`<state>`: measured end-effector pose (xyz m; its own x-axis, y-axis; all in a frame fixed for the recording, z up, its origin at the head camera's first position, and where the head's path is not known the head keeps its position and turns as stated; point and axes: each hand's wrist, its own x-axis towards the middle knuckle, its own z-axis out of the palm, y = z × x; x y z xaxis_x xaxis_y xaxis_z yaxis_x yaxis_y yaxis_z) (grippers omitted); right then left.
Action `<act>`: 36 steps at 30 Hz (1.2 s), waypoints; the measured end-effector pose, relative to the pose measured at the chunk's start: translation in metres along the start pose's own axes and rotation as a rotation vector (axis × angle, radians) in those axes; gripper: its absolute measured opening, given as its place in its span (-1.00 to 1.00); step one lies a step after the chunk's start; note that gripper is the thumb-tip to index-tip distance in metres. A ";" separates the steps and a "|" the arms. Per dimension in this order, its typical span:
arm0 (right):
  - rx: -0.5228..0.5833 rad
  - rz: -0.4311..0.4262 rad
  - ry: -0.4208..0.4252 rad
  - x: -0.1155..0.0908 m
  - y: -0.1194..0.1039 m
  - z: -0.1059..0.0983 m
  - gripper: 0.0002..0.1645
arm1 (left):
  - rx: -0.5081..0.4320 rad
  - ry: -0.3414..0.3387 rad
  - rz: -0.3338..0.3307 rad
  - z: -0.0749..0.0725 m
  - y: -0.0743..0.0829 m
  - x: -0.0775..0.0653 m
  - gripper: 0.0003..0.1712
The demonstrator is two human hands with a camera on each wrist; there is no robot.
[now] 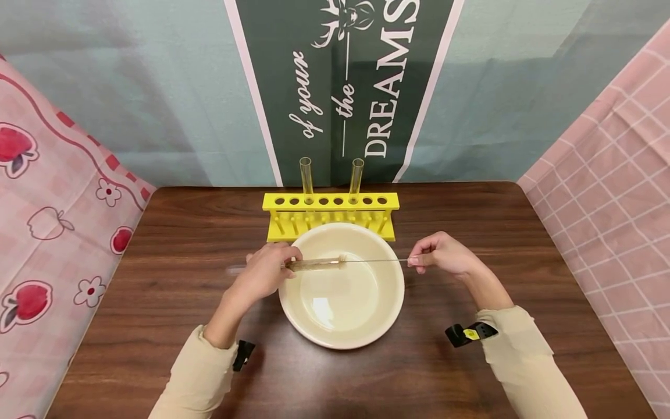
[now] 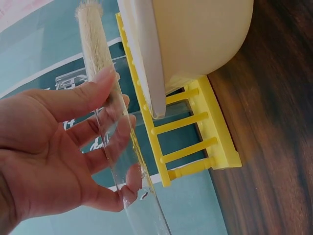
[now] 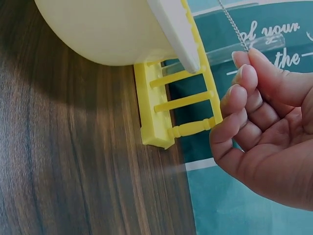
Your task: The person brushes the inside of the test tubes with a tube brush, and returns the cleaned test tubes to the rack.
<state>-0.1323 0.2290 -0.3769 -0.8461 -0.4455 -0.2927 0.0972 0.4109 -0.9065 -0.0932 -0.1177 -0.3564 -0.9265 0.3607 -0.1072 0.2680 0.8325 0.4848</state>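
Held nearly level over the cream basin [image 1: 340,342] is a clear glass test tube [image 2: 146,205], gripped between the thumb and fingers of my left hand [image 1: 266,269]. Pale bristles of a test tube brush [image 2: 97,49] fill the tube's mouth end, and a few poke out. From there the brush's thin twisted wire handle [image 1: 374,260] runs across the basin to my right hand [image 1: 444,254]. That hand pinches the wire [image 3: 234,22] between thumb and forefinger, its other fingers curled.
Behind the basin stands a yellow test tube rack [image 1: 272,202]. Two upright glass tubes, one on the left [image 1: 306,177] and one on the right [image 1: 357,177], sit in its holes. A printed cloth [image 1: 178,116] hangs at the back of the brown wooden table [image 1: 199,221].
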 end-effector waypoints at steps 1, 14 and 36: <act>-0.003 0.003 0.000 0.001 -0.001 0.001 -0.86 | 0.004 0.000 0.000 0.000 0.000 0.000 -0.71; -0.025 -0.001 -0.026 0.008 -0.009 0.013 -0.84 | 0.037 0.024 0.024 0.004 0.013 0.001 -0.72; -0.009 -0.009 -0.055 0.019 -0.021 0.033 -0.90 | 0.052 0.030 0.093 0.005 0.021 0.003 -0.72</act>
<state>-0.1334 0.1855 -0.3739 -0.8167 -0.4924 -0.3009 0.0844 0.4139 -0.9064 -0.0886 -0.0967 -0.3511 -0.9043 0.4253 -0.0376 0.3658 0.8171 0.4455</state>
